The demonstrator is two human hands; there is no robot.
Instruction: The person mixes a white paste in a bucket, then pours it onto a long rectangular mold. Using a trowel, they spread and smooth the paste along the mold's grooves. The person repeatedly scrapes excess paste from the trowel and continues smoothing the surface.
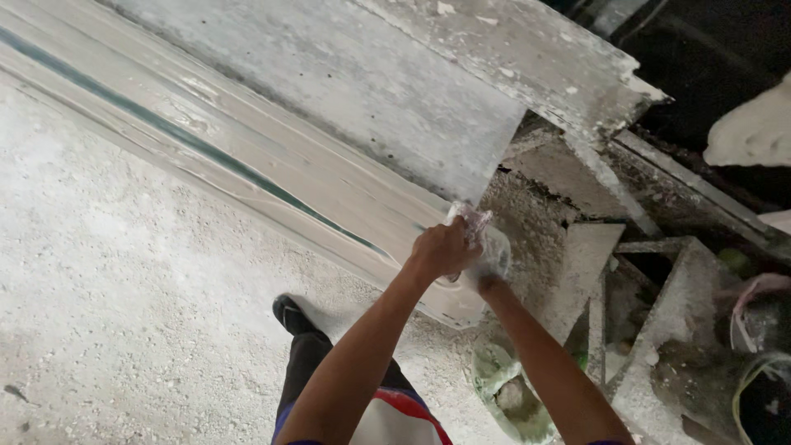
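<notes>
Plastic film (486, 235), clear and crumpled, is at the near end of a long white moulding (272, 165), and both my hands meet on it there. My left hand (441, 250) is closed in a fist, and its grip holds a bunch of the film, which sticks up above my knuckles. My right hand (486, 276) is mostly hidden behind the left one and under the film; it touches the film, but I cannot tell if its grip is closed or loose. The moulding lies on the dusty concrete floor (107, 288) and runs from the upper left down to my hands. It has several stepped ridges and one thin dark green line (165, 128) along its length. A wide flat slab (387, 74), grey-white and stained, lies along the far side of the moulding. My black shoe (290, 313) stands on the floor just beside the moulding's near edge, below my left forearm. Under my right arm there is a green bucket (511, 395) with white crust on its rim. To the right stand rough frames (659, 297) covered in plaster, and a pink and white bag (758, 297) lies near the right edge.
</notes>
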